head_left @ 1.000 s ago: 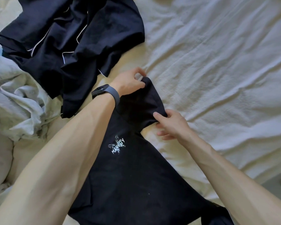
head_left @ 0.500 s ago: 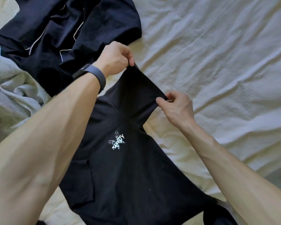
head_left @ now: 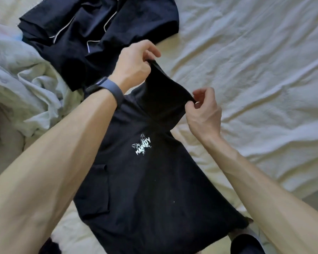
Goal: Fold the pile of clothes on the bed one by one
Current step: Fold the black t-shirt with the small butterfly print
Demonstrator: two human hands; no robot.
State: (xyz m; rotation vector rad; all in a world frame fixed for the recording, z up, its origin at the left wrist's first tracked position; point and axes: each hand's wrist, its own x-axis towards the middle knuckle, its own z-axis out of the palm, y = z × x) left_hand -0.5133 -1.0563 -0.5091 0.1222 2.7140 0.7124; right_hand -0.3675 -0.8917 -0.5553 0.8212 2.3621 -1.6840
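A black T-shirt (head_left: 151,189) with a small white butterfly print lies on the bed in the middle of the view. Its sleeve (head_left: 163,96) is lifted off the sheet and stretched between my hands. My left hand (head_left: 134,65), with a dark band on its wrist, pinches the sleeve's far corner. The sleeve's near corner is pinched by my right hand (head_left: 204,110). A pile of dark navy clothes with white piping (head_left: 84,33) lies at the upper left, just beyond my left hand.
The bed is covered by a wrinkled cream sheet (head_left: 255,79) that stretches to the right. A crumpled pale duvet (head_left: 17,70) bunches at the left. A dark rounded object (head_left: 246,244) shows at the bottom edge, right of the shirt.
Both hands have lifted the sleeve off the sheet and pulled it taut, moving up and away from me. The shirt body has stayed flat.
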